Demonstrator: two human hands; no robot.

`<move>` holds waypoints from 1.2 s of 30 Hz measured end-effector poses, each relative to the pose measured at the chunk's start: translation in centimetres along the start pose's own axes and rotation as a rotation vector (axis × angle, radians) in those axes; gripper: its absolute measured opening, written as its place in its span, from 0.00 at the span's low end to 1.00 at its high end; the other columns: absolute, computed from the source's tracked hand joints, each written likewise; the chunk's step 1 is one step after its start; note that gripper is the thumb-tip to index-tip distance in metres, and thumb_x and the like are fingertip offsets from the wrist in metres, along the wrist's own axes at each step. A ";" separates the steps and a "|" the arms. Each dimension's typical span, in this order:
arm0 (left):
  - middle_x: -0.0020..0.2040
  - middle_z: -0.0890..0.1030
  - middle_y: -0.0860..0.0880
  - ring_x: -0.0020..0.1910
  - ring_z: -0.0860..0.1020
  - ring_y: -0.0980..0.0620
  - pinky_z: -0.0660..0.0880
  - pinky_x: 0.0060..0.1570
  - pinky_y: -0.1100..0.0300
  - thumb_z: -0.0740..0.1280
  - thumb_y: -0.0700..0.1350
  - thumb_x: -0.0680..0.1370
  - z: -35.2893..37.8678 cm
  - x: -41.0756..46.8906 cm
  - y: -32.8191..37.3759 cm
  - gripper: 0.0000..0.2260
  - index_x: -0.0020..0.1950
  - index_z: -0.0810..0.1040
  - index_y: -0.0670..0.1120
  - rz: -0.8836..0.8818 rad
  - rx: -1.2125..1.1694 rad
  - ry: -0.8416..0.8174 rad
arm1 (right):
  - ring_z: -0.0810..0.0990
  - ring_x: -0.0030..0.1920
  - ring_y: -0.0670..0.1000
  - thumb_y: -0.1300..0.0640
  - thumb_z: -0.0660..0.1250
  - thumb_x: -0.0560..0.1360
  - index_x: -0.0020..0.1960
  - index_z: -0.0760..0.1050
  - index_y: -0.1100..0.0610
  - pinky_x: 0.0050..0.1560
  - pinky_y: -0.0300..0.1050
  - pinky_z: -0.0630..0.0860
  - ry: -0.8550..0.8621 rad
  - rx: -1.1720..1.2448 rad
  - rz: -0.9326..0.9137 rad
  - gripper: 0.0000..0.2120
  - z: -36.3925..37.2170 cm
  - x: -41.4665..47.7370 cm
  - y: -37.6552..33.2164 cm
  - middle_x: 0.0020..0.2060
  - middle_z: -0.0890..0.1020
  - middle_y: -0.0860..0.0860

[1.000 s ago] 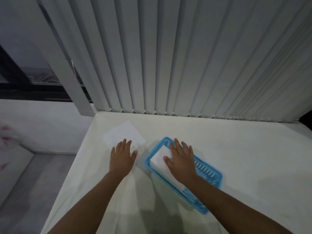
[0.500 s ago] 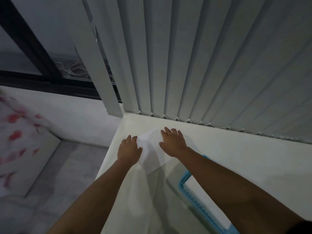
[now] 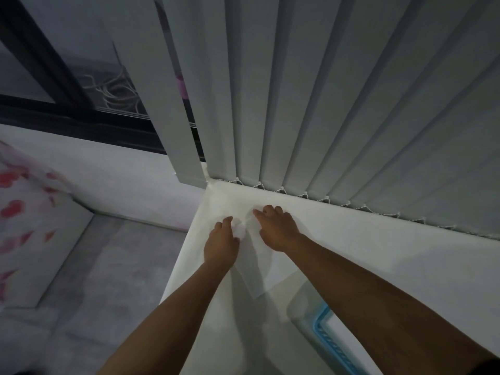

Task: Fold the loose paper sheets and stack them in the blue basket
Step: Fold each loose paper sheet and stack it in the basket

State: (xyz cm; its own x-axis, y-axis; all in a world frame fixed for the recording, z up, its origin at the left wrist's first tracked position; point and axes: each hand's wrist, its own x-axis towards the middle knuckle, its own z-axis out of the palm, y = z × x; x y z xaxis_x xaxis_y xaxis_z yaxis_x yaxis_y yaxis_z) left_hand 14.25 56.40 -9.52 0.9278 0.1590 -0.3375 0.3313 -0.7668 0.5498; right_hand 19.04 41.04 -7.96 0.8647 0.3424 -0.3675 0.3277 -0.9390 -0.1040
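A loose white paper sheet (image 3: 266, 277) lies on the white table (image 3: 378, 253) near its far left corner. My left hand (image 3: 220, 243) rests on the sheet's left side, fingers curled on its far edge, which bulges up slightly. My right hand (image 3: 276, 230) presses flat on the sheet's far right part, fingers spread. The blue basket (image 3: 323, 330) shows only as a corner at the lower right, under my right forearm, with white paper inside.
Grey vertical blinds (image 3: 324, 104) hang along the table's far edge. The table's left edge (image 3: 184, 253) drops to a grey floor (image 3: 108, 280). A red-patterned white fabric (image 3: 19, 226) lies at the far left. A dark window frame (image 3: 67, 109) stands behind.
My right hand left the basket and went to the loose sheet; both hands now lie on it. The view swung left and closer, so the basket slid to the lower right.
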 end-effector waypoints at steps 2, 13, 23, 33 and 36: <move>0.59 0.77 0.47 0.58 0.76 0.44 0.74 0.55 0.52 0.62 0.44 0.76 -0.3 0.5 -0.2 0.15 0.63 0.72 0.49 -0.012 0.014 -0.051 | 0.67 0.64 0.60 0.59 0.59 0.76 0.73 0.62 0.52 0.61 0.54 0.67 -0.002 -0.002 -0.015 0.26 -0.2 0.3 0.0 0.66 0.69 0.57; 0.47 0.80 0.49 0.45 0.78 0.48 0.78 0.46 0.52 0.60 0.42 0.75 -0.3 -2.7 0.3 0.08 0.52 0.75 0.48 0.205 0.045 -0.156 | 0.74 0.55 0.55 0.59 0.61 0.73 0.49 0.77 0.53 0.68 0.53 0.58 0.098 0.051 -0.094 0.08 -2.1 -3.2 1.3 0.46 0.83 0.51; 0.61 0.76 0.54 0.59 0.74 0.50 0.71 0.57 0.59 0.63 0.60 0.74 2.1 -6.9 -1.0 0.17 0.56 0.77 0.52 0.494 0.242 -0.082 | 0.74 0.58 0.54 0.56 0.58 0.76 0.50 0.80 0.52 0.71 0.54 0.54 0.099 -0.041 -0.121 0.12 1.3 -9.8 3.4 0.48 0.83 0.50; 0.60 0.78 0.47 0.58 0.76 0.46 0.74 0.58 0.53 0.59 0.52 0.80 2.5 -5.6 1.5 0.14 0.63 0.71 0.48 0.216 0.123 -0.037 | 0.76 0.58 0.53 0.46 0.53 0.78 0.51 0.81 0.50 0.72 0.61 0.47 0.056 -0.105 -0.032 0.19 2.9 -11.8 2.9 0.52 0.83 0.46; 0.59 0.80 0.47 0.58 0.77 0.46 0.74 0.58 0.53 0.61 0.51 0.78 2.0 -4.5 2.1 0.15 0.64 0.71 0.49 0.154 0.132 -0.149 | 0.76 0.57 0.54 0.48 0.53 0.79 0.49 0.81 0.52 0.73 0.63 0.46 0.050 -0.161 0.005 0.19 2.5 -12.5 2.6 0.49 0.84 0.48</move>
State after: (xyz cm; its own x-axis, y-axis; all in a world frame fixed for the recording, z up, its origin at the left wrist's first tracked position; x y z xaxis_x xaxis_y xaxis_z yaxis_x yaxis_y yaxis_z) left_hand 10.44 52.83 -8.33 0.9269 -0.0516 -0.3717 0.1541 -0.8508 0.5024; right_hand 8.10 34.23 -5.97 0.8830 0.3428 -0.3206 0.3768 -0.9250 0.0490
